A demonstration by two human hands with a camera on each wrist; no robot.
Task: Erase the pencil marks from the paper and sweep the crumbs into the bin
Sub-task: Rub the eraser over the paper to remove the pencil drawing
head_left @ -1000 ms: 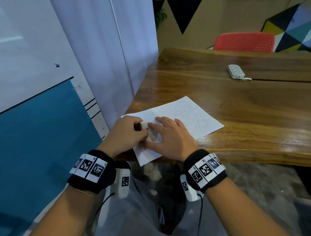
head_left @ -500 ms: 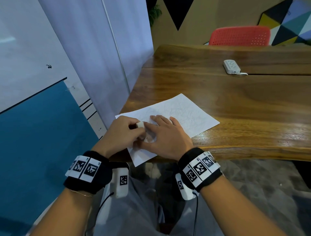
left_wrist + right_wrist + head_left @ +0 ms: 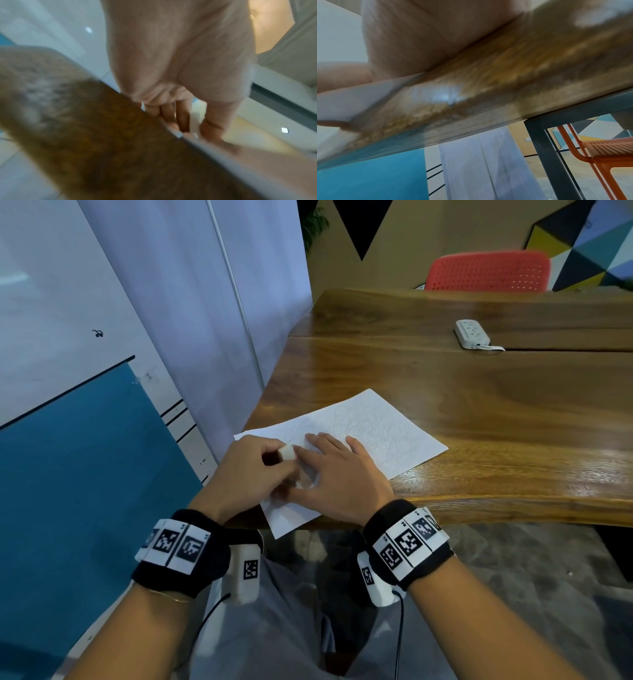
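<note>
Here, blocky white eraser (image 3: 286, 453) in left hand (image 3: 251, 474), on thin scribbled paper (image 3: 370, 429).

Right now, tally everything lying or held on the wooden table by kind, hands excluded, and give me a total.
Paper sheet: 1, with pencil scribbles, pressed flat by the right hand
White eraser: 1, in the left hand's grip
White power strip: 1, far side of the table
Total: 3

Paper (image 3: 373, 429) lies on the table (image 3: 479, 412) at frame centre; power strip (image 3: 472, 333) upper right, chair (image 3: 486, 276) behind the table
</note>
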